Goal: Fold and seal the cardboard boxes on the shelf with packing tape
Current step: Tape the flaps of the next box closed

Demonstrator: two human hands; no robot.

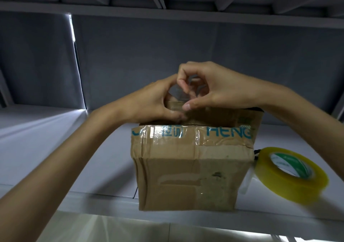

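The cardboard box stands on the shelf; worn, probably light, it should be steadied by its top flaps. Left hand presses them; right hand fingers pinch clear tape. The tape roll lies just beside.

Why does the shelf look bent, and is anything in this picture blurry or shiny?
Head view: the wide-angle lens bows the shelf edges and stretches the forearms. The tape roll at the right edge is smeared by blur. Glare glints off old tape on the box below both hands. A bright strip of light shows at the back left; the rest is dim.
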